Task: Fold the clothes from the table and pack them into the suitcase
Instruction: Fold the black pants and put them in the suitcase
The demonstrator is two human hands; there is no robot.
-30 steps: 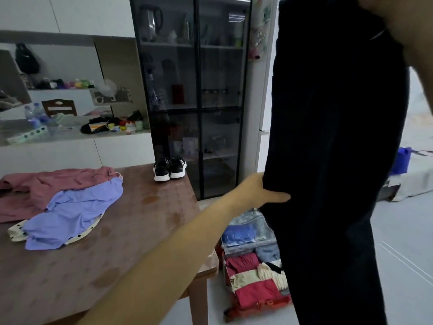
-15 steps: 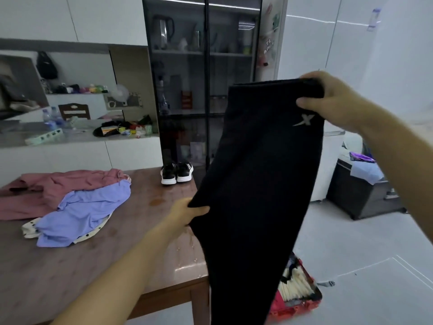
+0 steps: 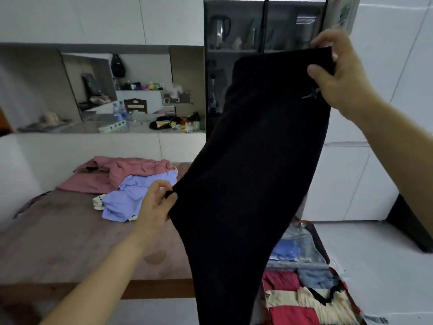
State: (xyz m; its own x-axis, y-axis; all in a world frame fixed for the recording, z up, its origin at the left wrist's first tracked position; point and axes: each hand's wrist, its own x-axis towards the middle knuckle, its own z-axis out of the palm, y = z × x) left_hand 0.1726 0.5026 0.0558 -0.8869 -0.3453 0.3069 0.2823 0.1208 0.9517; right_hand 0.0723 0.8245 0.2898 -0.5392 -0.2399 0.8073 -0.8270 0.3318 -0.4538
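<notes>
In the head view, the black trousers (image 3: 253,172) hang in the air between table and suitcase, not yet folded. The right hand (image 3: 337,73) pinches the waistband at the top right, thumb in front and fingers curled over the hem. The left hand (image 3: 154,207) pinches the cloth's left edge lower down, thumb and fingers closed on it. The trousers hang long and slanted, and their lower end runs out of the picture at the bottom. On the brown table (image 3: 70,242), at the far left, a pink garment (image 3: 121,172) lies crumpled. A lilac garment (image 3: 131,198) lies partly over it, with a spotted cream piece (image 3: 98,202) showing beneath. None of these looks folded. On the floor to the near right, the open suitcase (image 3: 314,233) already holds folded red, cream and blue clothes. I judge the packing well begun: these trousers and at least the table's heap are left.
</notes>
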